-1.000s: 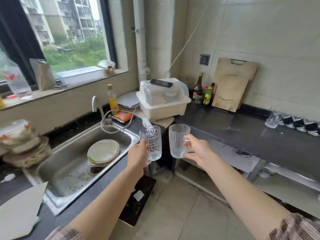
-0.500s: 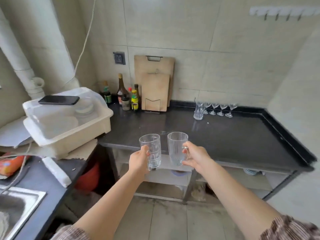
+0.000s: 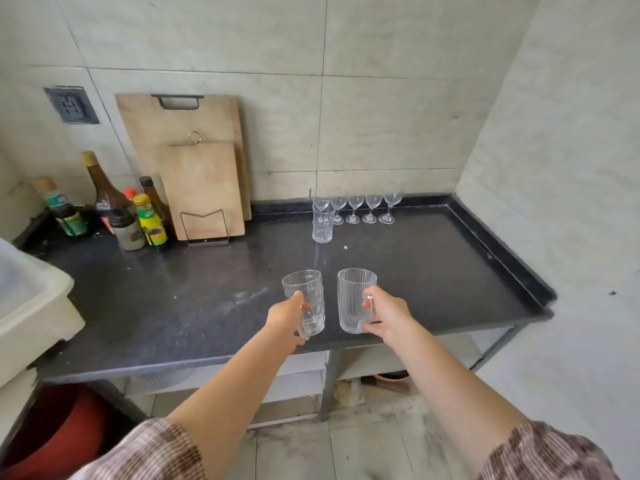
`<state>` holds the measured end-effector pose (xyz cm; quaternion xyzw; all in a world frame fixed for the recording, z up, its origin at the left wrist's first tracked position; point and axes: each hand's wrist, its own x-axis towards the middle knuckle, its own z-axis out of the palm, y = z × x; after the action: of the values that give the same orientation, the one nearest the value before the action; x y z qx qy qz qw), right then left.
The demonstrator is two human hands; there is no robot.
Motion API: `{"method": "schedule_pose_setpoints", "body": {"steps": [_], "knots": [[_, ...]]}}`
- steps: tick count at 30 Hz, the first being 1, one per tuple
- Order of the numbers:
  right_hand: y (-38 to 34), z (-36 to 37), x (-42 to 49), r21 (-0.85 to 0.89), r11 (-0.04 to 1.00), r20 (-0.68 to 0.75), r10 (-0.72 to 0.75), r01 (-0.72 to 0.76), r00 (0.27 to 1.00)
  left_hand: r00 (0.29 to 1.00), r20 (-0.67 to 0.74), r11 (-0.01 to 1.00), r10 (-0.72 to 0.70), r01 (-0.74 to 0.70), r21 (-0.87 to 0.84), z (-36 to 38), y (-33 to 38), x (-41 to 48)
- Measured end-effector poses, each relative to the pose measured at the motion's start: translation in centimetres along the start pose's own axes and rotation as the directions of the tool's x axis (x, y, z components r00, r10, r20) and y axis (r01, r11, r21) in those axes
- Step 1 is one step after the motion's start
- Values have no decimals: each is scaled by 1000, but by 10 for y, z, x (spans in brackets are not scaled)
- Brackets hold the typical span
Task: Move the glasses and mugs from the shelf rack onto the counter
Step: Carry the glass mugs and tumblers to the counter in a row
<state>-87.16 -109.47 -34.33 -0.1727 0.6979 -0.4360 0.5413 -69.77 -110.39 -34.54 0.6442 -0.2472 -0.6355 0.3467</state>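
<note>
While your left grip (image 3: 287, 315) clasps the dimpled mug (image 3: 310, 296) and your right grip (image 3: 388, 315) the ribbed mug (image 3: 351, 303) by their handles, mid-frame above the desk (image 3: 173, 299), treat them as rigid, slick, breakable glass.

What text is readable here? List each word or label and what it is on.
None can be read.
Label on green bottle: too blurred.
Label on yellow bottle: too blurred.
Label on brown bottle: too blurred.
No print seen on left mug, right mug.
</note>
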Motion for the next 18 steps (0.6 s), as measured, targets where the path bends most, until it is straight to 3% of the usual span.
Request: {"method": "schedule_pose_setpoints", "body": {"steps": [7, 13, 18], "knots": [[-62, -23, 115, 17, 1000, -50, 8, -7, 999, 996, 26, 996, -80, 81, -41, 94, 38, 91], [-122, -39, 219, -19, 995, -45, 101, -102, 994, 988, 12, 983, -153, 153, -103, 174, 78, 167], [-157, -41, 284, -74, 982, -8, 176, -176, 984, 993, -30, 991, -113, 111, -68, 218, 103, 228]]}}
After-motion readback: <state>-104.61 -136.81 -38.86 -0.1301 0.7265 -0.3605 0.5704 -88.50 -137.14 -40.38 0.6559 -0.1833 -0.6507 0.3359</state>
